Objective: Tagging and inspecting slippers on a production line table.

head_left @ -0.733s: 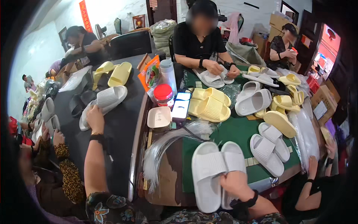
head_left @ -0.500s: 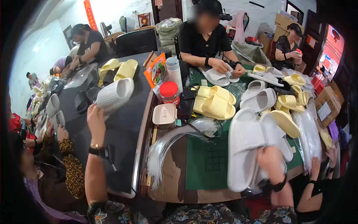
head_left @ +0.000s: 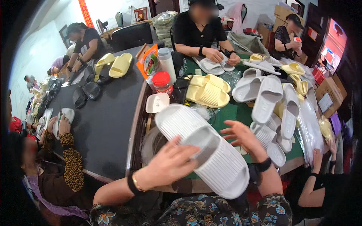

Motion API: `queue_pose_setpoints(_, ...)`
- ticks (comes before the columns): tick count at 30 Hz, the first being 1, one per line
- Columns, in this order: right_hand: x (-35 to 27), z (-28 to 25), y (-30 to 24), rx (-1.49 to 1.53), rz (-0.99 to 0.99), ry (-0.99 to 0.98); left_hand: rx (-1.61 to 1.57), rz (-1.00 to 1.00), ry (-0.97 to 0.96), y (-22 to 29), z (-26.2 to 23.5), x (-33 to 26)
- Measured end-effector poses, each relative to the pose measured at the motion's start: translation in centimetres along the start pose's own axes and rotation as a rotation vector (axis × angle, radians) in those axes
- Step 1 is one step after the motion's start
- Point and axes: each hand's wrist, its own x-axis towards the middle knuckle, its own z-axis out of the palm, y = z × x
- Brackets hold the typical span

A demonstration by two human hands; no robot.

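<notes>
A pair of light grey ribbed slippers [head_left: 226, 165], fitted together toe to heel, is held tilted above the near edge of the table. My left hand [head_left: 171, 164] grips the pair at the middle, its fingers over the insole. Just right of the slippers my right hand [head_left: 245, 139] is open, fingers spread, with nothing in it. Several loose grey slippers [head_left: 267, 100] lie beyond my right hand on the green mat.
Yellow slippers [head_left: 209, 92], a red-lidded jar [head_left: 162, 82], a white-lidded tub [head_left: 157, 102] and a pale bottle [head_left: 166, 64] stand ahead. Left is a black-topped table [head_left: 109, 124] with dark slippers [head_left: 86, 94]. Co-workers sit around; a cardboard box [head_left: 330, 92] is at right.
My left hand has come from over the black table to the middle, now with the slipper pair. My right hand has let go of its grey slippers and moved left, opening.
</notes>
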Motion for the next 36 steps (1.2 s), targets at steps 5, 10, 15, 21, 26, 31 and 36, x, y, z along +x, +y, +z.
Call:
queue_pose_setpoints(5, 0.2, 0.8, 3.2, 0.308, 0.138, -0.272, -0.114, 0.132, -0.064, 1.5, 3.9, 1.3)
queue_pose_setpoints(10, -2.2, 0.5, 1.7, 0.283, 0.048, -0.351, -0.146, 0.135, -0.053, 2.4, 4.6, 1.5)
queue_pose_setpoints(15, -2.7, 0.3, 2.8, 0.472, -0.087, -0.131, -0.228, -0.454, 0.216, 3.1, 6.1, 1.7)
queue_pose_setpoints(21, -3.3, 1.4, 6.4, 0.664, -0.298, 0.150, -1.440, -0.829, 0.115, 5.8, 9.8, -0.8)
queue_pose_setpoints(26, -3.2, 1.2, 7.5, 0.656, -0.223, 0.112, -1.322, -0.950, -0.030, 6.0, 9.5, -1.9)
queue_pose_setpoints(31, -2.5, -2.4, 8.3, 0.821, -0.201, 0.391, -1.167, -0.847, -0.187, 4.4, 7.9, -3.1)
queue_pose_setpoints(36, -2.9, -3.1, 8.2, 0.785, -0.287, 0.502, -1.169, -1.173, -0.147, 4.4, 11.4, -5.8)
